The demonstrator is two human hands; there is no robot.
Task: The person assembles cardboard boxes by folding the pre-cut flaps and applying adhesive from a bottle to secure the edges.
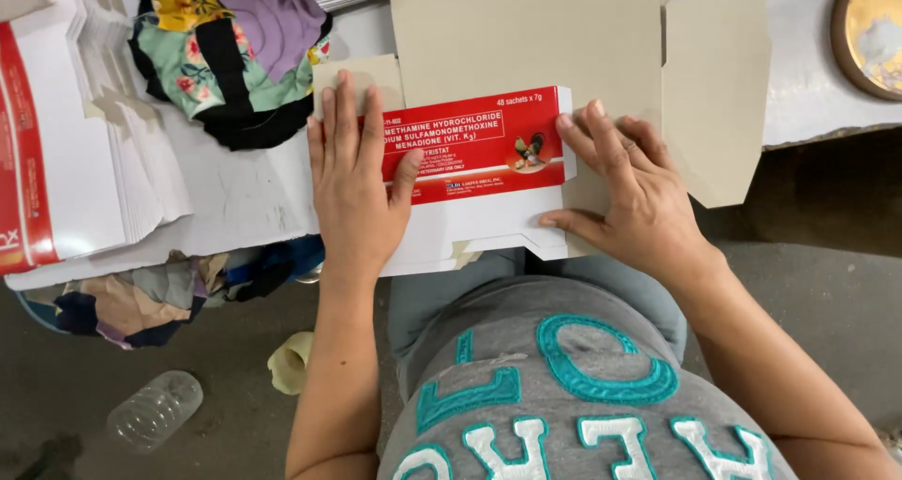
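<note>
- Head view: flat carton [489, 175] is pressed down by left hand [352, 184] and right hand [634, 193], fingers spread flat, nothing gripped.
- Fold-creasing step, looks like; side flap [714, 95] probably gets folded next.

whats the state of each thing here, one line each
carton blank: unfolded, red panel folded over and pressed flat
left hand: open, palm flat on the carton blank
right hand: open, fingers pressing the fold
blank stack: flat, piled at left
patchwork cloth: crumpled on the table
plastic bottle: lying on its side on the floor
</note>
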